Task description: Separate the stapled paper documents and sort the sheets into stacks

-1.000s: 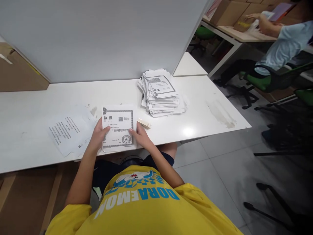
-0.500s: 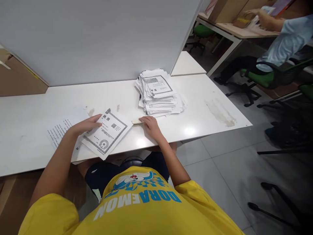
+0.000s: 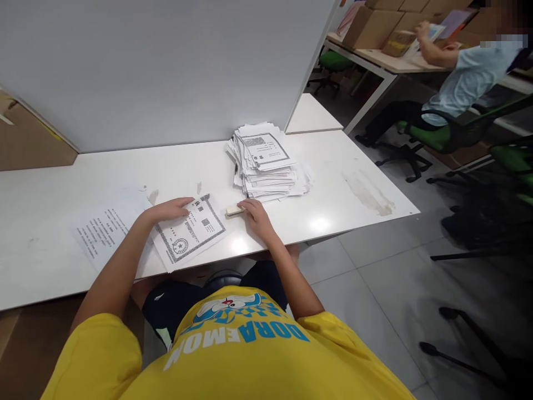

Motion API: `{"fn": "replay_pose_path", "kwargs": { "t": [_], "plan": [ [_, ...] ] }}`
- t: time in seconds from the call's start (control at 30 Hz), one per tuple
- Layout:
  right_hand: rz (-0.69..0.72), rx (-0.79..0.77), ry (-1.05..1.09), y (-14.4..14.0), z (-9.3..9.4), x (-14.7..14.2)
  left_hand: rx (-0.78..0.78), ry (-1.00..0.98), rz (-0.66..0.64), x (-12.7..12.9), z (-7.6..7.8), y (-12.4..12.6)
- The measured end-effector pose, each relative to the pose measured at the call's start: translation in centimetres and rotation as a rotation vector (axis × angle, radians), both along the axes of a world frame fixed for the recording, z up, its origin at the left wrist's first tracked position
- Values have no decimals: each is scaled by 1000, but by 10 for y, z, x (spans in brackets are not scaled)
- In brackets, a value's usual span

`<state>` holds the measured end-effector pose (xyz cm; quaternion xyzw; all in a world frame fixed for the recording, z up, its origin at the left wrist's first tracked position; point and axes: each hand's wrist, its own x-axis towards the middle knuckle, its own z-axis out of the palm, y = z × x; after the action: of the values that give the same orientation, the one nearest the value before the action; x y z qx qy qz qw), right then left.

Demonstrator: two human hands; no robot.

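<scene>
Left hand [image 3: 169, 210]: lies flat on the bordered certificate [image 3: 189, 233], fingers spread, gripping nothing.
Right hand [image 3: 257, 214]: fingertips on the small beige block [image 3: 234, 210]; whether the grip closes round it, I cannot tell.
Certificate: skewed on the white table [image 3: 358, 189], near the front edge.
Paper stack [image 3: 266, 161]: just behind the block.
Printed sheet [image 3: 102, 233]: left of the certificate.

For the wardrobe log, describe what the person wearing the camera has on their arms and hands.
Both arms are bare from the short sleeves down. The left hand and right hand have no gloves, and no watch, ring or band shows. The sleeves belong to a yellow T-shirt with white and blue "DORAEMON" lettering and a cartoon print.
</scene>
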<state>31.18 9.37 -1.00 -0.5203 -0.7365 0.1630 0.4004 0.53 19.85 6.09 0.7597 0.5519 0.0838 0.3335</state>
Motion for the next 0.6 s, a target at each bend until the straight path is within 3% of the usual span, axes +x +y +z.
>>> {"fn": "replay_pose_path", "kwargs": {
  "t": [0.1,0.5,0.6],
  "plan": [
    [11,24,12,-1,-1,0,-171,49,-197,7,3,3],
    [-64,27,43,1,-5,0,-283,-19,-218,17,28,0],
    [-39,22,57,3,-9,1,-322,17,-297,25,29,-1]
  ]
}}
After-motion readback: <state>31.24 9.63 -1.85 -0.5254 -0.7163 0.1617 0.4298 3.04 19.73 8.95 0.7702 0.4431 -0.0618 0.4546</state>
